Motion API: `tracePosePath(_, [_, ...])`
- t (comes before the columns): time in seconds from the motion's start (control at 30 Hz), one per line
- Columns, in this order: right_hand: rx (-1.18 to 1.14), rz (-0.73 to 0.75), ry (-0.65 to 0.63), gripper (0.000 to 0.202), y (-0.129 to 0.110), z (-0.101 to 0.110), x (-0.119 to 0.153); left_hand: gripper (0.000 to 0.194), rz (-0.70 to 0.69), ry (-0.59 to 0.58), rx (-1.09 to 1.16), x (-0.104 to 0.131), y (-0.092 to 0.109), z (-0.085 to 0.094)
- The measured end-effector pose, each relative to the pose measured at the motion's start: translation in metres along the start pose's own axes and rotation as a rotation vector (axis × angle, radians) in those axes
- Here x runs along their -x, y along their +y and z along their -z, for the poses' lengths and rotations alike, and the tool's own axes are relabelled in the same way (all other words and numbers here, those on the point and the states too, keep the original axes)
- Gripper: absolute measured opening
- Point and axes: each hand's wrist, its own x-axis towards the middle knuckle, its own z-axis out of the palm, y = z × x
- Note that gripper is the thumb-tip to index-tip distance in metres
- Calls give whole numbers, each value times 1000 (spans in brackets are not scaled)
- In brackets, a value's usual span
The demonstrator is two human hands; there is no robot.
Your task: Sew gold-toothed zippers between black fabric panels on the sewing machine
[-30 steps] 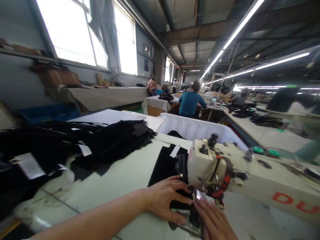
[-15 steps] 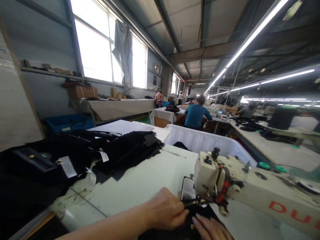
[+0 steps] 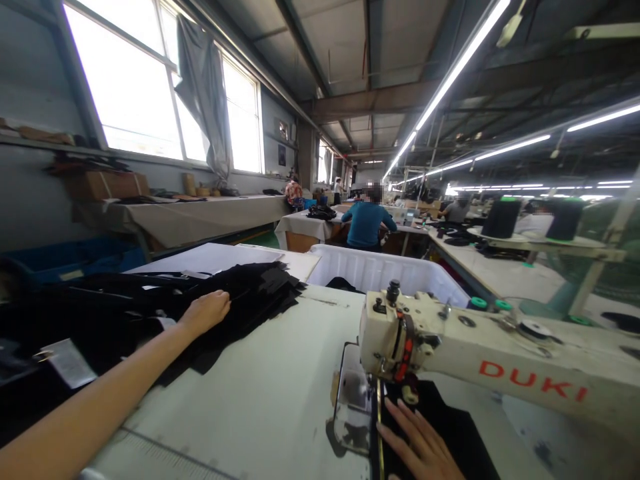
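Observation:
My left hand (image 3: pixel 207 311) reaches out over a pile of black fabric pieces (image 3: pixel 257 287) on the left of the table, its fingers closed at the top piece. How much of the cloth they pinch is partly hidden. My right hand (image 3: pixel 417 440) lies flat with fingers spread on a black fabric piece (image 3: pixel 463 427) under the sewing machine (image 3: pixel 390 333). Along that piece's left edge runs a gold strip (image 3: pixel 381 427), which looks like zipper teeth. It passes just left of my fingers, up to the presser foot area.
Behind the machine stands a white plastic tub (image 3: pixel 385 263) with something black inside. White tags (image 3: pixel 70 363) hang from the pile. Thread cones (image 3: pixel 501 219) stand at right. A person in a blue top (image 3: pixel 371 223) sits ahead. A ruler scale (image 3: pixel 165 453) marks the table's near edge.
My left hand has left the machine and moved left and away to the fabric pile. My right hand stays on the black piece at the machine. The view has turned right.

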Motion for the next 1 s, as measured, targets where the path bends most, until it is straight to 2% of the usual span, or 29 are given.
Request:
tracePosePath(0.1, [-21,45,-53,53,-4,0,-10,15,-72,-2,29,10,15,15])
tracePosePath(0.17, [-138,-11,-177,53,-16,11,-13,15,-184,-51,86,30,43,14])
tracePosePath(0.3, [-383,-303,-436,48,-41,50,-26,18,-423,-232,280,101,139,-15])
tracePosePath(0.4, [-469,-439,-494,44,-51,66,-36,15,-528,-333,408,156,207,-33])
tracePosePath(0.47, [-486,-462,-510,46,-53,69,-38,16,-572,-352,459,178,234,-38])
tracePosePath(0.53, [-484,-462,-511,49,-52,67,-36,20,-610,-342,469,187,245,-41])
tracePosePath(0.57, [-483,-458,-505,49,-51,66,-34,19,-635,-292,467,189,246,-42])
tracePosePath(0.63, [-483,-446,-486,51,-50,63,-31,13,-690,-101,455,190,243,-45])
tracePosePath(0.7, [-485,-439,-469,53,-50,59,-29,33,-754,96,430,190,237,-48])
tracePosePath(0.73, [-486,-436,-464,55,-50,58,-28,45,-797,151,404,190,234,-49])
tracePosePath(0.87, [-476,-430,-427,60,-51,54,-24,62,-943,182,238,191,229,-49])
tracePosePath(1.0, [-441,-425,-409,61,-49,53,-27,63,-959,208,169,191,230,-53])
